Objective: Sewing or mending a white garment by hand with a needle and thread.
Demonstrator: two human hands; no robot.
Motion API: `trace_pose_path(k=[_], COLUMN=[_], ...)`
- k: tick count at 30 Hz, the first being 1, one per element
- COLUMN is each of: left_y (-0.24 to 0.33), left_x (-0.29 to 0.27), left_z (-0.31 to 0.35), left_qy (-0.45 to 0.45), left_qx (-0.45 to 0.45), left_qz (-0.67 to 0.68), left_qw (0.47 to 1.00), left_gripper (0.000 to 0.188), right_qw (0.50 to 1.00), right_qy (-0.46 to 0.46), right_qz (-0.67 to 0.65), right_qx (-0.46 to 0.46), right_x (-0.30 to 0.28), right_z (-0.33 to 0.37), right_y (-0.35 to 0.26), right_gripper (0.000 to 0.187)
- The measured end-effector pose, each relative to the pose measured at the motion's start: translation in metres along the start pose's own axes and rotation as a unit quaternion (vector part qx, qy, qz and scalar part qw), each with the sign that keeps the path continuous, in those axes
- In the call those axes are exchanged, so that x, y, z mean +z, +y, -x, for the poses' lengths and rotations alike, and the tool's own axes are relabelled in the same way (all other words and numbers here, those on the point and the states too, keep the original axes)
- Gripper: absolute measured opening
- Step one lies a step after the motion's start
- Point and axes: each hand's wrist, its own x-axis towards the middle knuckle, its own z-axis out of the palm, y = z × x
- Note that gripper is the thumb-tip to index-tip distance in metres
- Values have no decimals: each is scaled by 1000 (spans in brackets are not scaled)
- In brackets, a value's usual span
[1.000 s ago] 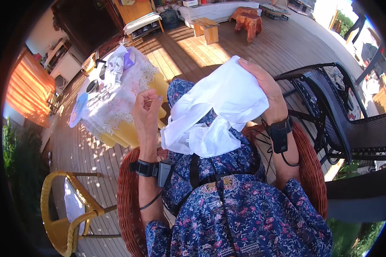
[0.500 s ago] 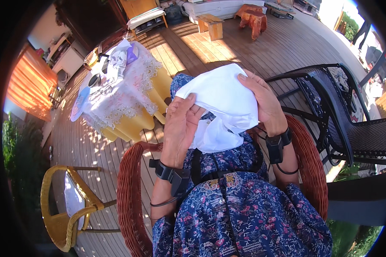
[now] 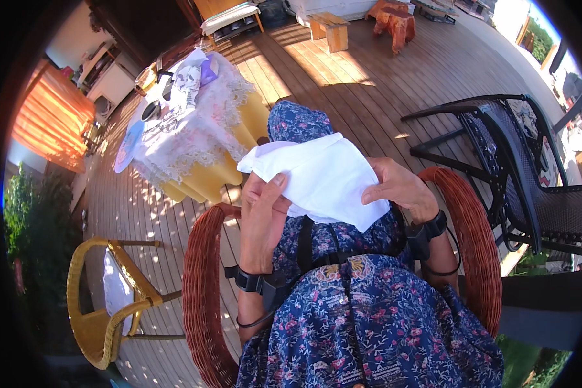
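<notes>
A white cloth [image 3: 326,174] is stretched between my two hands above my lap, its fabric folded over in layers. My left hand [image 3: 265,205] pinches its left side, thumb on top and fingers beneath. On the other side my right hand [image 3: 401,187] grips the right edge, with its thumb lying over the fabric. Part of the fingers of both hands is hidden under the cloth. Below it spreads the blue floral dress [image 3: 375,310] over my knees. Each wrist carries a black strapped device.
I sit in a red-brown wicker armchair [image 3: 204,291]. Ahead to the left stands a round table with a lace tablecloth [image 3: 194,139], holding dark cups and cloths. A yellow wicker chair [image 3: 81,304] is at left, a black mesh chair [image 3: 498,149] at right. Wooden stools [image 3: 330,31] stand farther off.
Both hands have come down nearer my lap with the cloth. The cloth, bunched and hanging before, now lies flatter and tilts down to the right. The view has shifted slightly.
</notes>
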Motion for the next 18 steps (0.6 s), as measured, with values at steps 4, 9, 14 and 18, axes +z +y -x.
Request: trace_pose_path(k=[4, 9, 14, 18], left_y=[-8, -13, -8, -5], left_x=[-7, -7, -1, 5], left_z=[12, 16, 23, 20], left_qy=[13, 21, 10, -11], left_qx=[31, 57, 62, 66], left_qz=[-104, -141, -248, -267], left_qw=[994, 988, 967, 961], left_gripper=[39, 38, 41, 44], right_qw=[982, 967, 977, 986], right_qy=[-34, 55, 74, 156], right_qz=[-135, -238, -180, -17], right_qx=[-125, -74, -88, -64], right_x=[-2, 23, 28, 26], right_z=[-10, -10, -1, 0], right_y=[25, 8, -10, -12], right_gripper=[50, 47, 33, 21])
